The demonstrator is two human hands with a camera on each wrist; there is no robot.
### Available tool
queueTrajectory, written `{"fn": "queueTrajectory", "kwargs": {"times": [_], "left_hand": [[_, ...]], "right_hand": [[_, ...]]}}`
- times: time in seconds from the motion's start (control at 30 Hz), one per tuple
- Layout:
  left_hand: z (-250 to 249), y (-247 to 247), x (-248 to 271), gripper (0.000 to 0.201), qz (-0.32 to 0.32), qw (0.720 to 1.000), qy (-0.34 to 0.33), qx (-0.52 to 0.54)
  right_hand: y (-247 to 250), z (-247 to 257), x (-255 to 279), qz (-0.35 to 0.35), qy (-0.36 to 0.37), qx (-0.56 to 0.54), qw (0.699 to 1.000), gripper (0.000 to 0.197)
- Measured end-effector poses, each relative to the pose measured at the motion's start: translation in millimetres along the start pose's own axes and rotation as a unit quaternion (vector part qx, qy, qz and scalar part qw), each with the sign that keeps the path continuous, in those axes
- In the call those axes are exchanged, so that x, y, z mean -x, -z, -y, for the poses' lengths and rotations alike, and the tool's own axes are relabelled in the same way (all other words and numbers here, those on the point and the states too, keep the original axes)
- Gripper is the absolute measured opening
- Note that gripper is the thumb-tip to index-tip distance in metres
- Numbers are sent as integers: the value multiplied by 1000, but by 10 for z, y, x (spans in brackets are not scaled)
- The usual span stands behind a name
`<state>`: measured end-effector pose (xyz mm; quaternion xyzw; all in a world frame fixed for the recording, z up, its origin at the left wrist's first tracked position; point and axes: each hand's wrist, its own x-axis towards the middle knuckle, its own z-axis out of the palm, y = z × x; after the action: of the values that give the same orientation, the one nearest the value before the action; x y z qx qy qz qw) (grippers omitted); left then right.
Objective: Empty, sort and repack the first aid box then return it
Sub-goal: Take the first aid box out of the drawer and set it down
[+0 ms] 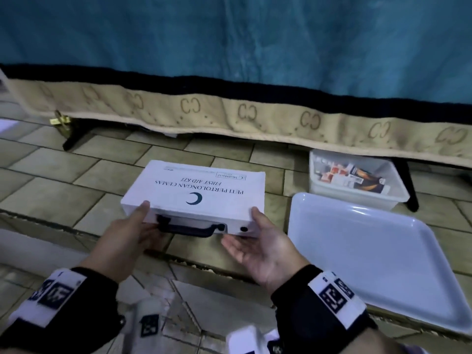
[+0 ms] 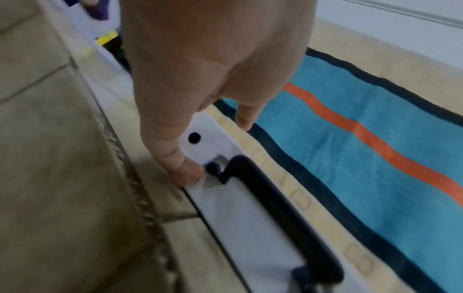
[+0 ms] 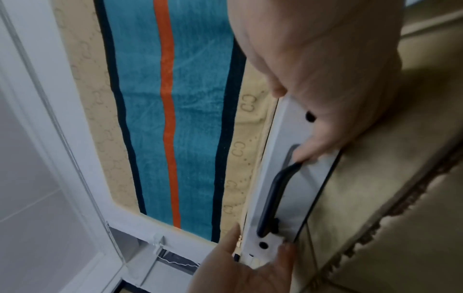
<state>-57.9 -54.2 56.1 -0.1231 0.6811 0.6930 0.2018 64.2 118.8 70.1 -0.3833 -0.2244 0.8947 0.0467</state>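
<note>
The first aid box (image 1: 194, 192) sits closed at the centre of the head view, its near edge raised off the tiled floor (image 1: 51, 180) by both hands. The left hand (image 1: 127, 241) grips the near left corner, thumb on the lid and fingers curled beneath by the end of the black handle (image 1: 189, 228). The right hand (image 1: 260, 249) grasps the near right corner the same way, thumb on top, palm turned up under the base.

What worries me is the grip: both hands hold only the near edge, and neither has the handle. If the contents are heavy toward the far side, the box could tip away and slide off the fingertips. I cannot see any latch, so I cannot tell whether the lid is secured; if it is not, a tilt could spill everything onto the floor.

Room is tight ahead. The hanging blanket (image 1: 229, 47) with its beige border fills the upper frame, and its hem hangs just beyond the far edge of the box. At right lies a white tray (image 1: 383, 251), near the box but apart from it; behind that, at centre right, a clear plastic tub (image 1: 398, 192) of small packets sits partly under the hem. The open floor is at the left and toward the person.
</note>
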Motion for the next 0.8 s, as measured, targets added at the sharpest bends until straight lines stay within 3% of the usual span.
{"fn": "queueTrajectory", "kwargs": {"times": [0.1,0.27,0.47,0.6,0.8], "left_hand": [[-149,-53,-106,23,11,996,32,82],[-330,-334,-394,11,60,995,56,61],[-496,-631,-697,7,109,988,87,69],[-565,-666,-874,17,143,982,111,59],[-566,-674,-988,15,154,981,116,36]], "right_hand": [[-32,61,-134,-33,49,3,998,28],[-76,284,-359,-77,90,-8,993,41],[-154,464,-521,-129,160,-19,978,33],[-262,489,-608,-159,195,-55,966,25],[-315,501,-710,-175,211,-91,957,24]]}}
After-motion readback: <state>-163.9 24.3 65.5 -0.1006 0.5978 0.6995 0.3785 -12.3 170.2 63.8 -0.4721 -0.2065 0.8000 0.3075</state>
